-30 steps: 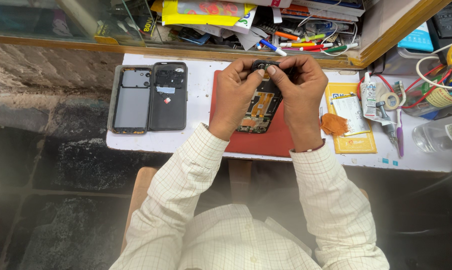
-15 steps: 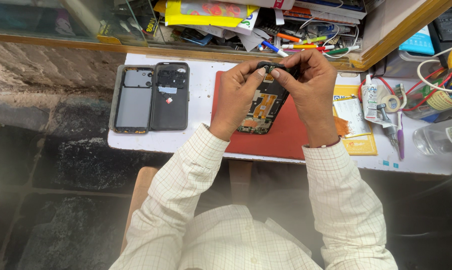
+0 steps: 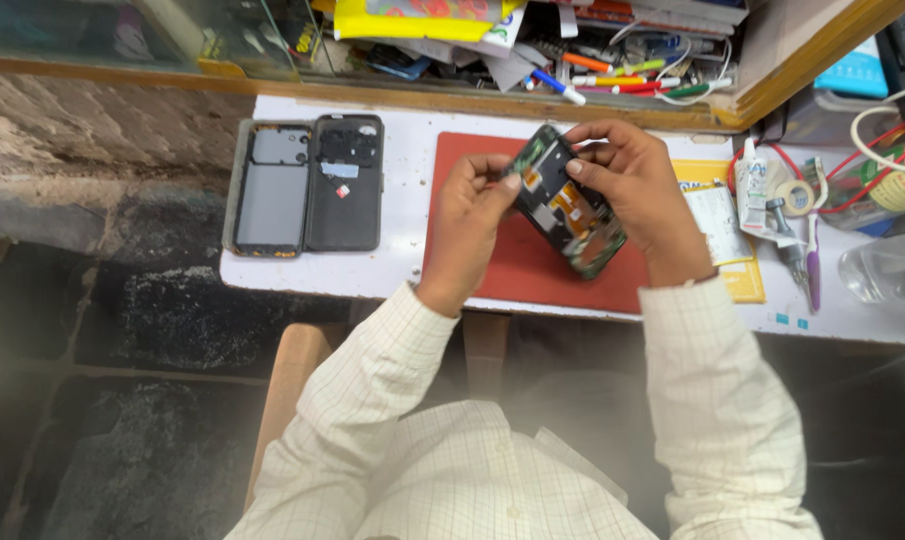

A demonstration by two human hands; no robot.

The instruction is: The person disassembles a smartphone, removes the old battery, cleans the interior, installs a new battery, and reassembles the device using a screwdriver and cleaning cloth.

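Note:
An opened phone body with its circuit boards exposed is held tilted above a red work mat. My left hand pinches its upper left edge with fingertips. My right hand grips the phone from the right, thumb pressed on the top of the board. Both hands hover over the mat on a small white table.
Two grey phone back covers lie side by side at the table's left. A yellow pad, glue bottle, tape roll and purple tool lie at the right. A cluttered shelf of pens and papers runs along the back.
The phone has been lifted and turned from pointing lower left to lying diagonally toward the lower right. Both hands shifted their grip along with it.

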